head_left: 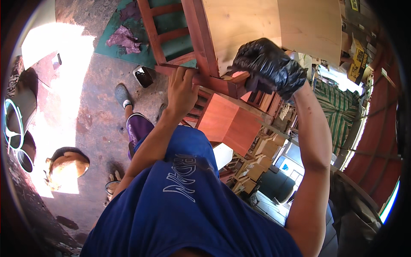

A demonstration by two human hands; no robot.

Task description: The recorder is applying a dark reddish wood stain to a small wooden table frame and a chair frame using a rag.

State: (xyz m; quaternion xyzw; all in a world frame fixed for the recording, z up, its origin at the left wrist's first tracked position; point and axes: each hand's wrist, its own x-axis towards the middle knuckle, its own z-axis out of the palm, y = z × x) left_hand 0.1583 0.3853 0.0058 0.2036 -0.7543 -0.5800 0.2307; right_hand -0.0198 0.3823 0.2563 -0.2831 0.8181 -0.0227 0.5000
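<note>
A reddish-brown wooden furniture frame (200,38) with slatted sides and a pale plywood panel (242,25) stands in front of me. My left hand (182,91) is bare, its fingers hooked over the lower rail near the frame's corner. A black glove covers my right hand (269,66), which is closed at the rail's right end. Bunched dark cloth (260,84), apparently a rag, shows under its fingers. The glove hides part of the rail end and most of the cloth.
A green sheet (107,43) with a crumpled stained rag (124,39) lies under the frame. An open container (143,77) with dark contents sits on the floor. A tan animal (70,165), apparently a dog, lies at left. More wooden furniture (231,122) stands at right.
</note>
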